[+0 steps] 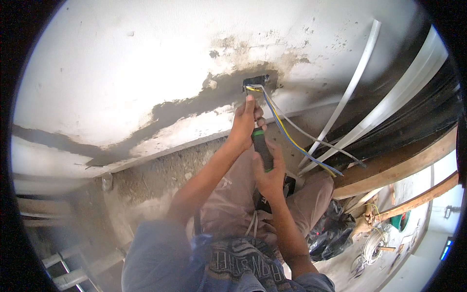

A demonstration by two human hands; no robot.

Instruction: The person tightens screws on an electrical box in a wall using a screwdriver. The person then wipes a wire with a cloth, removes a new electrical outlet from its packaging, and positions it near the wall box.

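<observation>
My right grip (270, 171) is wrapped tight round the green-banded tool (263, 151); left grip (244, 122) curls closed about its front end, just below the wall box (255, 81). An off-angle push could slip the tip and nick the loose wires (293, 140) right of the left grip. White pipes (357, 78) farther right may crowd me; black bag (335, 226) lies below-right.

You're in a room under construction or renovation: grey mortar (177, 108) patches the white wall (97, 68), loose wires (286, 130) hang from its recess (253, 81), and a wooden beam (399, 169) is at your right.
</observation>
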